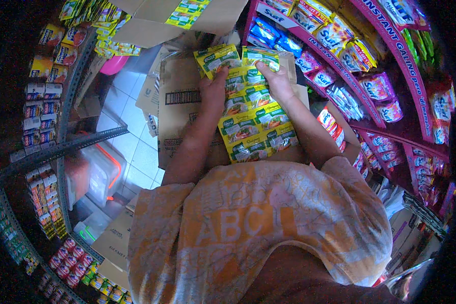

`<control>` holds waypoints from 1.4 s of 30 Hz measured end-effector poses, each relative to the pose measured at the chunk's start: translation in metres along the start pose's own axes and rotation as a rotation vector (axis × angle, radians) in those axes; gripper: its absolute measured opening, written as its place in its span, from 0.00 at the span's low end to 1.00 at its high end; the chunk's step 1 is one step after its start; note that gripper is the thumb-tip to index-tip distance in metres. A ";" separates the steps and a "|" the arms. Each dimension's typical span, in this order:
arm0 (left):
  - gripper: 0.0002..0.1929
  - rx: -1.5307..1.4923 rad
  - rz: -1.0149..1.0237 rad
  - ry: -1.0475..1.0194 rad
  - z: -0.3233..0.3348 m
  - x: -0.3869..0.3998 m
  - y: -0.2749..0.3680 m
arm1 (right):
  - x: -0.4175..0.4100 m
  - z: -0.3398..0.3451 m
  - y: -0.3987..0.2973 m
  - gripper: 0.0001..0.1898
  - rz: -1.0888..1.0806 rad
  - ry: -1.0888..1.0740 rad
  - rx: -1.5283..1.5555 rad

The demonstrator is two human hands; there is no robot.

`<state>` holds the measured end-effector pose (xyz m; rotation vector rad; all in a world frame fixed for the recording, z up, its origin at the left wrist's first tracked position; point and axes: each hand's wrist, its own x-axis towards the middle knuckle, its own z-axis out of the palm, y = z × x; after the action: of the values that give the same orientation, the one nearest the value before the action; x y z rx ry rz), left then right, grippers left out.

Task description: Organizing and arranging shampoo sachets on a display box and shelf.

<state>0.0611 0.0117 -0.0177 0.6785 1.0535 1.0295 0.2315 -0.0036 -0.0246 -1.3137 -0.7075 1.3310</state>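
Note:
Joined strips of yellow and green Knorr seasoning sachets [252,114] hang over a brown cardboard box in front of me. My left hand [214,81] grips the upper left sachets, with its thumb on their face. At the upper right, my right hand [275,78] pinches a folded sachet under its thumb. The two top sachets stand apart from each other, and the strips spread downward to my shirt. Printed marks show on the cardboard box [182,117] left of the sachets.
Pink-edged shelves [326,57] with Surf detergent packs curve along the right. Metal racks [95,138] with canned goods stand at the left. An open carton [148,32] with more sachets is ahead. A clear plastic bin [102,174] sits on the tiled floor [131,117].

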 end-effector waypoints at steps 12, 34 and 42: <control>0.15 -0.007 0.041 0.038 -0.003 0.006 -0.010 | 0.001 0.000 0.005 0.15 -0.067 -0.016 0.082; 0.13 0.063 -0.068 0.048 0.002 -0.005 0.016 | 0.004 -0.005 -0.006 0.17 0.011 -0.076 0.170; 0.16 0.020 -0.025 -0.219 -0.012 0.007 0.018 | 0.012 -0.004 -0.023 0.20 -0.034 -0.225 -0.187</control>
<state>0.0442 0.0249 -0.0091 0.7737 0.8804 0.9017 0.2441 0.0116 -0.0074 -1.3031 -1.0255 1.4264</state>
